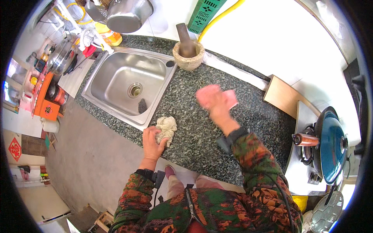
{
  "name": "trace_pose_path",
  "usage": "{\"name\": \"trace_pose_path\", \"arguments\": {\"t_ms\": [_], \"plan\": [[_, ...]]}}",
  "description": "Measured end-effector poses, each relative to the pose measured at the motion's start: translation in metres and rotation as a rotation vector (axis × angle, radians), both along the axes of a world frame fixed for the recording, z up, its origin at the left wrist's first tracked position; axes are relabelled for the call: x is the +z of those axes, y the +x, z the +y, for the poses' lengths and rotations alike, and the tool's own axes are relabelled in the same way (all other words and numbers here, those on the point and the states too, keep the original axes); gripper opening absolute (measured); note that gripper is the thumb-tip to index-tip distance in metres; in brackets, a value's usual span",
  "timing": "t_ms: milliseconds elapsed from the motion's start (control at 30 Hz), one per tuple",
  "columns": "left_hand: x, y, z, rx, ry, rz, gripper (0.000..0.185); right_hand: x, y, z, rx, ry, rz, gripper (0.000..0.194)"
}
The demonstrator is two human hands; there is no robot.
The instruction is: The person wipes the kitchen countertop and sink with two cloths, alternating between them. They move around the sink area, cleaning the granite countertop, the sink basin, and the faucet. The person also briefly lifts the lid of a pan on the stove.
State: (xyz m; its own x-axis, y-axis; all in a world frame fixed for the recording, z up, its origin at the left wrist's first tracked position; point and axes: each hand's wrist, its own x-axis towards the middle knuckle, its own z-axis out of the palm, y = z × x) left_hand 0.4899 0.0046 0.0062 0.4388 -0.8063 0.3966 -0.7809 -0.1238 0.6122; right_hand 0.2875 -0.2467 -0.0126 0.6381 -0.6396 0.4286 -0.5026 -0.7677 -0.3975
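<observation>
My left hand (153, 143) rests at the counter's front edge, its fingers and thumb around a crumpled off-white cloth (168, 127). Further back on the speckled granite countertop (192, 145), my right hand (218, 106) presses on a pink cloth (205, 94); both are blurred. The cloth shows on either side of the fingers. Left of both hands is a stainless steel sink (116, 71), with a dark scouring pad (142, 106) lying near its drain.
A stone mortar (188, 62) holding a pestle (184, 36) stands at the sink's back right corner. A wooden board (281, 94) leans at the wall. On the right, a lidded wok (332, 145) sits on a gas stove (294, 163). An oil bottle (112, 37) stands behind the sink.
</observation>
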Motion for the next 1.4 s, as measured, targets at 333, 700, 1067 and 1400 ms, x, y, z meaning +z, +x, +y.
{"name": "trace_pose_path", "arguments": {"t_ms": [333, 700, 1067, 1400], "plan": [[0.008, 0.002, 0.0, -0.002, -0.047, -0.014, 0.042, 0.011, 0.044, -0.079, -0.221, -0.02, 0.218, 0.052], [0.011, 0.004, 0.004, -0.045, -0.056, 0.014, 0.04, 0.021, -0.002, 0.058, 0.39, -0.003, 0.086, 0.034], [0.009, 0.009, 0.005, -0.069, -0.036, -0.035, 0.039, 0.0, -0.171, 0.075, -0.478, 0.113, 0.315, 0.046], [0.004, 0.004, -0.002, -0.075, -0.048, -0.102, 0.044, -0.005, -0.146, 0.23, -0.071, 0.074, 0.239, 0.053]]}}
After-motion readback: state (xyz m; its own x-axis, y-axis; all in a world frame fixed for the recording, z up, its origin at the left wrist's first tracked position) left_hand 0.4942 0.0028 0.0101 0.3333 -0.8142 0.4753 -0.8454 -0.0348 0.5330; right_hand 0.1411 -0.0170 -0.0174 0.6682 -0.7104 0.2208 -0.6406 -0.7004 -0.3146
